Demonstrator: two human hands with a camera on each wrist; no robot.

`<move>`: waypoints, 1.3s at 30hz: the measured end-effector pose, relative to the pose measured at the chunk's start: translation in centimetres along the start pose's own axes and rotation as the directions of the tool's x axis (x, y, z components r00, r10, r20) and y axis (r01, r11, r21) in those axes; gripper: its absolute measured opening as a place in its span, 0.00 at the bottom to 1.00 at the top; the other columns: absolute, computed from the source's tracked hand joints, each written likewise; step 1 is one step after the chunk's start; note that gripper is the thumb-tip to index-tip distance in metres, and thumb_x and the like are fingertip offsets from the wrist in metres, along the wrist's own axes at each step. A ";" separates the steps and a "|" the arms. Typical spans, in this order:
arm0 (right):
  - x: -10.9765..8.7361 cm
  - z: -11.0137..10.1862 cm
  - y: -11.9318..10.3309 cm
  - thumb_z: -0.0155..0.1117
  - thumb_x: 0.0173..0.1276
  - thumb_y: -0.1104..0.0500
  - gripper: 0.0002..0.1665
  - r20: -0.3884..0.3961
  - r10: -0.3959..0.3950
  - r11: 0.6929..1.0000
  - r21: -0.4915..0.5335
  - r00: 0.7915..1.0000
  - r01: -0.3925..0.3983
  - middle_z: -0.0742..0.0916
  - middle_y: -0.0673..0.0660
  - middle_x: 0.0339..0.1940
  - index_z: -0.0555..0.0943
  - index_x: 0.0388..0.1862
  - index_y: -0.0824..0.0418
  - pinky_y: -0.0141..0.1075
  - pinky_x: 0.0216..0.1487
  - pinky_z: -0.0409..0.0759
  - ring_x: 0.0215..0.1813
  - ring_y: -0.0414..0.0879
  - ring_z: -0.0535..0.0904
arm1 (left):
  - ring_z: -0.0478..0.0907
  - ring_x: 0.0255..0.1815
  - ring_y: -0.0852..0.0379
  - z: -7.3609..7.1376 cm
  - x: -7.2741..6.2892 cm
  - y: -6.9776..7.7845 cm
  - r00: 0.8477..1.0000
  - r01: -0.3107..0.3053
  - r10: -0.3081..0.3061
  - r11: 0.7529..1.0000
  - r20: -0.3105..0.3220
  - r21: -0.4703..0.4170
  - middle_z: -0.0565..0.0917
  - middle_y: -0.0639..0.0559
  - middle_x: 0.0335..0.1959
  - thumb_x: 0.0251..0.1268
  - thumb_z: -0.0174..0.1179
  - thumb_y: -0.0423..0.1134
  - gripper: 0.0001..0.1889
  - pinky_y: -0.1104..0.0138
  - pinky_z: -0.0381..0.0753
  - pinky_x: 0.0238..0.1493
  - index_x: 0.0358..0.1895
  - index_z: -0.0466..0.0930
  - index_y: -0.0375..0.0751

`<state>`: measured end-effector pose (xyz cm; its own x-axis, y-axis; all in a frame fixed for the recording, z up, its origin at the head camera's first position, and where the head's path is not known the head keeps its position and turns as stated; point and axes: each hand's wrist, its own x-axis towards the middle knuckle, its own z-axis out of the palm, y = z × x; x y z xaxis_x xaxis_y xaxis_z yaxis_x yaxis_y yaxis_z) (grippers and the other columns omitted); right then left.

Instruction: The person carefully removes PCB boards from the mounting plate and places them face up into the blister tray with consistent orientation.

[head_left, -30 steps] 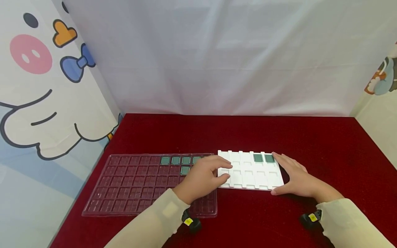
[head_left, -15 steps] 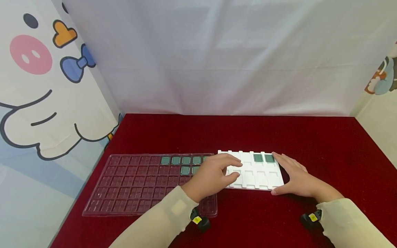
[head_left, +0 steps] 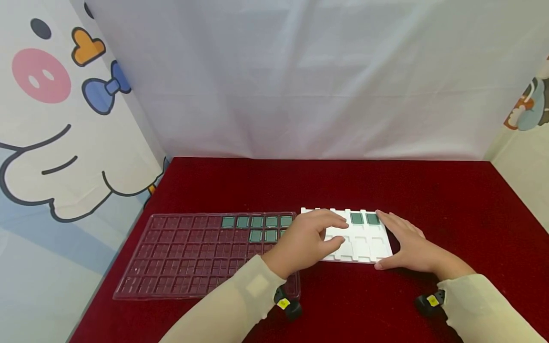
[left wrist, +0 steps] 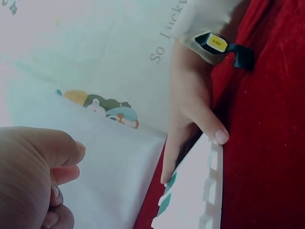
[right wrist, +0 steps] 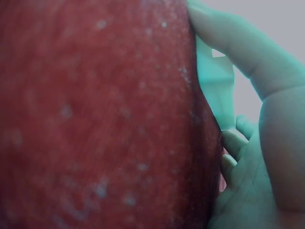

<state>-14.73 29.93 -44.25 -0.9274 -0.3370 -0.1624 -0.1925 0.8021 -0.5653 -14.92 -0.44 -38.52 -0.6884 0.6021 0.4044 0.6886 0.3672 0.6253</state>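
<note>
The left hand (head_left: 302,240) has moved right, from the clear tray (head_left: 182,252) to over the white tray (head_left: 362,245), thumb and forefinger apart with no chip visible between; the other fingers are hidden from above. This bares more green chips (head_left: 271,222) toward the clear tray's far right corner, on the left side of the tabletop (head_left: 326,186). Two chips (head_left: 357,218) still sit by the white tray's far right corner, so filling seems no further along; the right hand (head_left: 409,247) stays spread along its right edge

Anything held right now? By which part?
Right hand holds the white tray by its right end, spanning both corners. Left hand: nothing visible in its grasp.
</note>
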 end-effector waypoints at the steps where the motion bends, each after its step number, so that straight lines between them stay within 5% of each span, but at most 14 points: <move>1: 0.0 0.0 0.0 0.84 0.47 0.37 0.78 0.000 0.001 1.000 0.002 1.000 -0.001 0.56 0.72 0.82 0.48 0.86 0.60 0.76 0.69 0.43 0.79 0.72 0.46 | 0.70 0.28 0.67 0.0 0.2 0.1 1.000 -0.004 0.004 1.000 0.002 0.001 0.86 0.53 0.55 0.67 0.69 0.34 0.14 0.78 0.74 0.36 0.54 0.88 0.41; 17: -0.1 -0.1 0.0 0.84 0.47 0.38 0.77 -0.001 -0.011 1.000 0.019 1.000 0.011 0.55 0.72 0.82 0.48 0.86 0.61 0.76 0.68 0.42 0.79 0.73 0.46 | 0.74 0.32 0.64 0.8 2.5 1.0 0.997 -0.069 0.069 0.998 -0.024 -0.008 0.87 0.51 0.54 0.67 0.69 0.33 0.14 0.81 0.73 0.38 0.54 0.88 0.39; 39: -0.2 -0.2 0.0 0.83 0.49 0.38 0.77 0.011 -0.013 1.000 0.023 1.000 0.013 0.54 0.73 0.82 0.47 0.85 0.62 0.77 0.68 0.41 0.79 0.74 0.45 | 0.75 0.38 0.68 1.6 5.2 1.5 1.000 0.015 -0.015 1.000 0.022 0.019 0.84 0.59 0.58 0.73 0.63 0.36 0.16 0.83 0.73 0.41 0.60 0.86 0.45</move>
<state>-14.65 30.08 -44.04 -0.9213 -0.3529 -0.1634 -0.1973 0.7861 -0.5858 -17.11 4.32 -36.56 -0.6935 0.6121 0.3800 0.6826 0.3895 0.6184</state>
